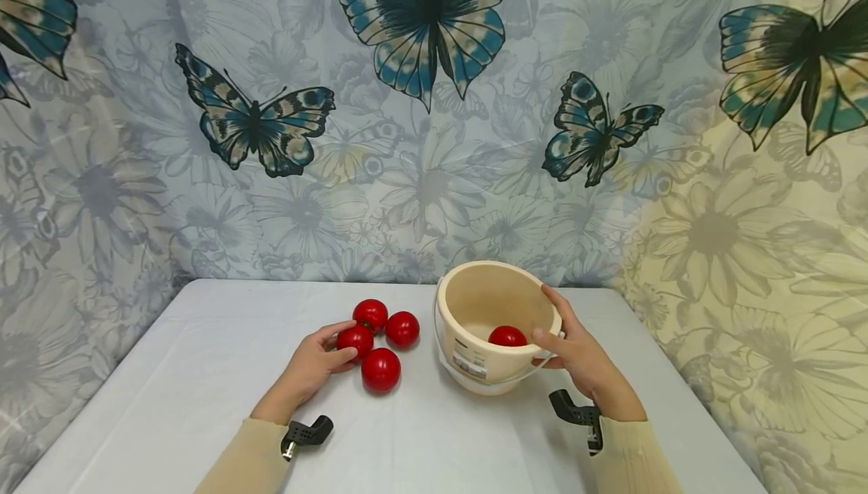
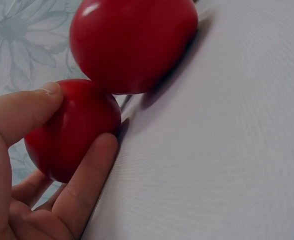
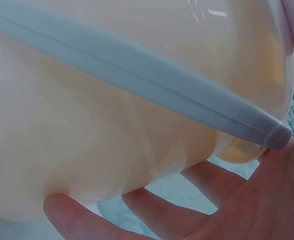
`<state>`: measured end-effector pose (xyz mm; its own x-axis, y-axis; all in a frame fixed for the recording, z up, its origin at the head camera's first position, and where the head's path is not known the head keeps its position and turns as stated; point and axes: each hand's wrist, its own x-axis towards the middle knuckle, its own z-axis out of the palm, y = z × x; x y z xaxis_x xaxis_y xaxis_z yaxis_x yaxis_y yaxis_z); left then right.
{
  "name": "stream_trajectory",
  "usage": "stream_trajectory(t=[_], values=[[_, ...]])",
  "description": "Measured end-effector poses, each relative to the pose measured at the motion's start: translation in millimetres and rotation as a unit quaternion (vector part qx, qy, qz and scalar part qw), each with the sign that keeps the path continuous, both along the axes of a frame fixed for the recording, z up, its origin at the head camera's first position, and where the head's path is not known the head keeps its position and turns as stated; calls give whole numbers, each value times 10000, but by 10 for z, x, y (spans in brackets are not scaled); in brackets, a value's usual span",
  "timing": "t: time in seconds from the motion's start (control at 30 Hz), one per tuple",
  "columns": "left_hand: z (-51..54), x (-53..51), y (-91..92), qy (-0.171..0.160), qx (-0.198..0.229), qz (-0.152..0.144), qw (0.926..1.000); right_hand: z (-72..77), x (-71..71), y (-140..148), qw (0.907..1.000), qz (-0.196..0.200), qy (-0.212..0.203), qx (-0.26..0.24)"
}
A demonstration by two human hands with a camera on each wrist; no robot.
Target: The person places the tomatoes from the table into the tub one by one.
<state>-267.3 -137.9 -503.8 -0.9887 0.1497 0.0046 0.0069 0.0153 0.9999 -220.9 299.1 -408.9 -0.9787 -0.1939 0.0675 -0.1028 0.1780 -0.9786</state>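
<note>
At the bottom of the head view, two cream sleeves [image 1: 247, 460] came in, with black wrist mounts [image 1: 308, 432] strapped at the cuffs. Just above, left of centre, the left hand [image 1: 313, 364] had its grip clamped on a red tomato [image 1: 356, 342], the thumb on one side and fingers on the other; whether that fruit touched the table [image 1: 197, 388] could not be told. A front tomato [image 1: 381, 371] sat just beside it, lower and to the right. Right of centre, the right hand [image 1: 585, 360] had its grip clamped on the right side of a cream bucket [image 1: 505, 366], with fingers spread against the outer wall in the right wrist view and a pale handle [image 3: 137, 68] slanting across that wall. A label [image 1: 470, 358] marked the bucket's front, and one inner tomato [image 1: 507, 336] lay inside, near the front wall. Farther up, between the left hand and the bucket, stood a right-hand tomato [image 1: 402, 330] and a rear tomato [image 1: 370, 313]. Behind the table, across the upper frame, hung a floral backdrop [image 1: 434, 200] with blue butterflies [image 1: 432, 16].
</note>
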Motion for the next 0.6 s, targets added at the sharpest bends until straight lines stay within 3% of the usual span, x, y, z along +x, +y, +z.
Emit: stream_trajectory(t=[0.37,0.6], values=[[-36,-7,-25,-38,124,0,9999,-11,-6,5,10000,4,37,-49],[-18,8,-118,-167,793,-133,9966,-24,-15,8,10000,39,19,-52]])
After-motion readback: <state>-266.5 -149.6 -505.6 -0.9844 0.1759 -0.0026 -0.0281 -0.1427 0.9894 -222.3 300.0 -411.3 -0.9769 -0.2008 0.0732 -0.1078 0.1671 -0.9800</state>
